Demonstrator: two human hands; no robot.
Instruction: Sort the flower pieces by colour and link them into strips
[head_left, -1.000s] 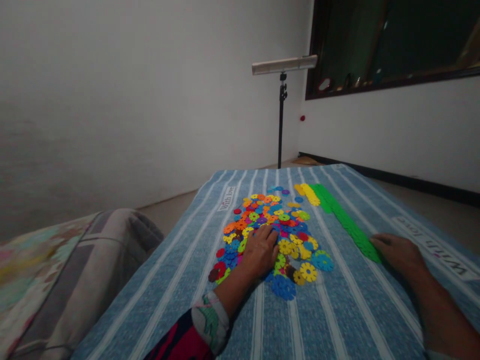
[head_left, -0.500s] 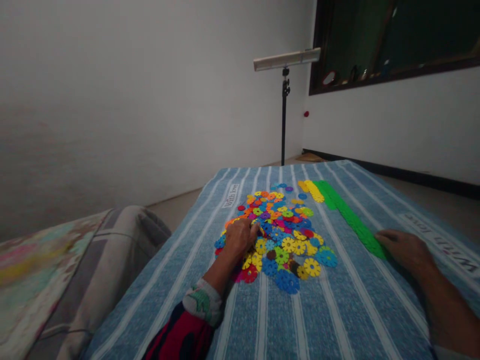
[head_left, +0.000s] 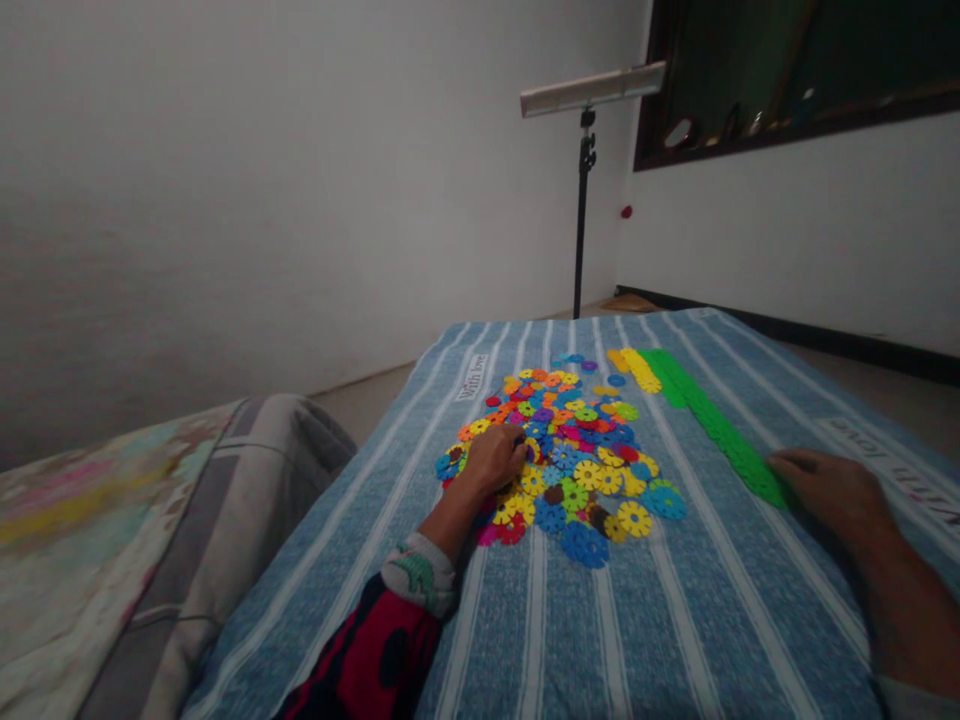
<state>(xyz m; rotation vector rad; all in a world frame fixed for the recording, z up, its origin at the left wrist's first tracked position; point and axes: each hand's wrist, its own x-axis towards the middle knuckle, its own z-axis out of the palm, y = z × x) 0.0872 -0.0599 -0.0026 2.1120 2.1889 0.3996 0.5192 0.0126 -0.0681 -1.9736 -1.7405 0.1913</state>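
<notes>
A heap of small flower-shaped plastic discs [head_left: 577,450] in many colours lies on a blue striped cloth [head_left: 675,620]. My left hand [head_left: 495,458] rests on the heap's left side, fingers curled over some discs; what they pinch is hidden. A long row of joined green discs [head_left: 712,425] runs away from me, with a short yellow row [head_left: 637,368] at its far end. My right hand [head_left: 832,492] lies at the near end of the green row, fingers bent and touching it.
A folded grey and patterned blanket [head_left: 187,520] lies to the left of the cloth. A light bar on a black stand [head_left: 581,200] rises beyond the cloth by the white wall. A dark window [head_left: 795,70] sits at the upper right.
My left hand has moved from the middle of the heap to its left side and its fingers have curled. The right hand has stayed at the green row. The view has shifted slightly.
</notes>
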